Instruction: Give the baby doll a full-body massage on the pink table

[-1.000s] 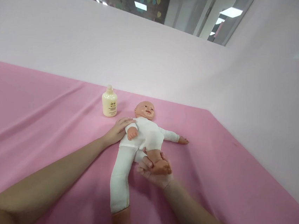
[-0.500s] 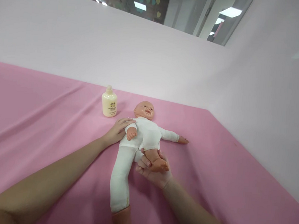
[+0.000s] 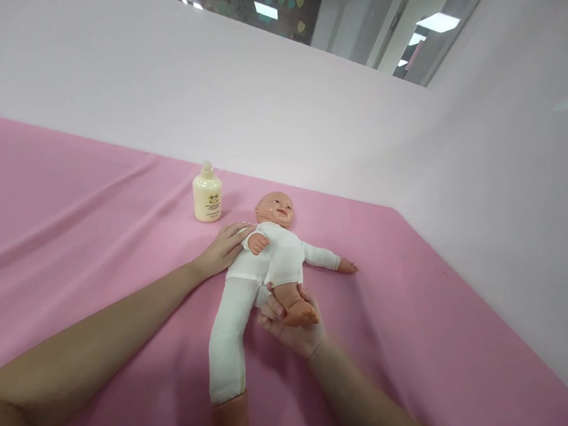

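A baby doll [image 3: 240, 323] in a white cloth body, with plastic head, hands and feet, lies on its back on the pink sheet. My left hand [image 3: 223, 251] is at the doll's side on the left, its fingers wrapped over the upper part of the bent doll arm [image 3: 257, 243]. Lower down, my right hand [image 3: 302, 335] grips the raised doll leg [image 3: 289, 300] from beneath, near the ankle, and the knee is folded toward the belly. The other leg stretches straight toward me. The doll's far arm [image 3: 322, 257] lies out to the right.
A cream-coloured lotion bottle [image 3: 208, 195] stands left of the doll's head. The pink sheet [image 3: 87, 221] has creases on the left. White walls [image 3: 224, 100] rise behind and to the right, with a window [image 3: 284, 5] above.
The doll's bent arm has shifted, its hand now higher and slightly further right over the chest. My right hand and the raised leg stay almost where they were.
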{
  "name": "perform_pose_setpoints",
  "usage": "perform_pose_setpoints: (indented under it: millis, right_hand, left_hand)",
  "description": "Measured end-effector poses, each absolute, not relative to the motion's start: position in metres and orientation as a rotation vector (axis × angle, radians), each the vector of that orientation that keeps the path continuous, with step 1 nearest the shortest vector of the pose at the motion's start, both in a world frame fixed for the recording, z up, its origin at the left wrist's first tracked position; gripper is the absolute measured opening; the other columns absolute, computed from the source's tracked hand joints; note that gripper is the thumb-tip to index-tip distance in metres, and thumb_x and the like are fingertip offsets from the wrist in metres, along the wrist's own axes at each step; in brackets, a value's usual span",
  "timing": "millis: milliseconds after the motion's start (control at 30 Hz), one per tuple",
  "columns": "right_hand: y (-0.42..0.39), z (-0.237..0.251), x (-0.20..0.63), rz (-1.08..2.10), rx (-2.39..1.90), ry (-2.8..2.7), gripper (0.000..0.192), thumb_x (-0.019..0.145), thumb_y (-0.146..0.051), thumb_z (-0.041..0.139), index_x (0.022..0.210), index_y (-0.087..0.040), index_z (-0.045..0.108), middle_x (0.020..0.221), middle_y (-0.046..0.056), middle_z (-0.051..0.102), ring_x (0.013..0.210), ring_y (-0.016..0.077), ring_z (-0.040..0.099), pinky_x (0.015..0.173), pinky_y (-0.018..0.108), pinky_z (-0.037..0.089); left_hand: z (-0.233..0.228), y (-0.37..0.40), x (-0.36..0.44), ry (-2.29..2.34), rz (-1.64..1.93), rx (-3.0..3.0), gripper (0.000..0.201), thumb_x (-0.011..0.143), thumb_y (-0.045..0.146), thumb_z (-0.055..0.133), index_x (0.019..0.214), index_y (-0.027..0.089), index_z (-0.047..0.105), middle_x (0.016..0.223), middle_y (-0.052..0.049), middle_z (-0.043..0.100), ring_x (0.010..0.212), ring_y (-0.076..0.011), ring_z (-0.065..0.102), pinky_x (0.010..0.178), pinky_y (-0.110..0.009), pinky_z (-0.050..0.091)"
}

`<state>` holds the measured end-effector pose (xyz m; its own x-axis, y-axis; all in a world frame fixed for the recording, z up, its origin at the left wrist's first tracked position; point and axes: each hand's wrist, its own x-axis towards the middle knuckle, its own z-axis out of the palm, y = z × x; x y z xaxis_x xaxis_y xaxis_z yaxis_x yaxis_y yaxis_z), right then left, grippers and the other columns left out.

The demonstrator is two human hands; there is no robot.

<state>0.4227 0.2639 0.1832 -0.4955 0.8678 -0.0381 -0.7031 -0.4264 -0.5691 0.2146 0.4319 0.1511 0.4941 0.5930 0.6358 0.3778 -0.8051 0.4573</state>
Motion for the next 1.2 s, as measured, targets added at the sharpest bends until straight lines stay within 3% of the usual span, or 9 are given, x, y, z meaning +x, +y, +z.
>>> perform_pose_setpoints:
  millis: [300, 667, 833, 1200]
  right_hand:
    - [0.2636, 0.1828, 0.4222, 2.034, -0.429, -0.578, 0.040, 0.081, -0.053, 0.062, 0.095, -0.016, 0.063, 0.061, -0.003, 0.046, 0.060, 0.0130, 0.040, 0.070, 0.028, 0.044]
    - [0.2618, 0.1858, 0.4222, 2.066, -0.474, -0.530, 0.045, 0.082, -0.054, 0.060, 0.105, -0.015, 0.062, 0.061, -0.004, 0.048, 0.060, 0.0127, 0.042, 0.068, 0.029, 0.043]
    - [0.2611, 0.1866, 0.4222, 2.076, -0.501, -0.497, 0.041, 0.082, -0.052, 0.062, 0.097, -0.014, 0.064, 0.062, -0.003, 0.052, 0.058, 0.0119, 0.043, 0.067, 0.029, 0.043]
    - [0.2642, 0.1820, 0.4270, 2.146, -0.482, -0.415, 0.045, 0.082, -0.052, 0.065, 0.101, -0.013, 0.061, 0.062, -0.003, 0.058, 0.053, 0.0084, 0.043, 0.055, 0.022, 0.037]
  left_hand:
    - [0.1489, 0.4342, 0.2141, 0.808, 1.193, 2.526, 0.050, 0.099, 0.024, 0.038, 0.148, 0.031, 0.044, 0.143, -0.011, 0.050, 0.134, -0.0272, 0.043, 0.115, -0.049, 0.032]
    - [0.1535, 0.4317, 0.2144, 0.827, 1.183, 2.523, 0.046, 0.100, 0.029, 0.040, 0.145, 0.031, 0.049, 0.141, -0.011, 0.052, 0.133, -0.0280, 0.044, 0.115, -0.049, 0.031]
    - [0.1552, 0.4305, 0.2146, 0.814, 1.195, 2.532, 0.045, 0.100, 0.031, 0.040, 0.144, 0.031, 0.050, 0.140, -0.011, 0.053, 0.132, -0.0276, 0.045, 0.114, -0.048, 0.032]
    - [0.1527, 0.4320, 0.2144, 0.821, 1.175, 2.556, 0.046, 0.100, 0.027, 0.040, 0.145, 0.031, 0.049, 0.142, -0.010, 0.051, 0.134, -0.0275, 0.043, 0.115, -0.048, 0.032]
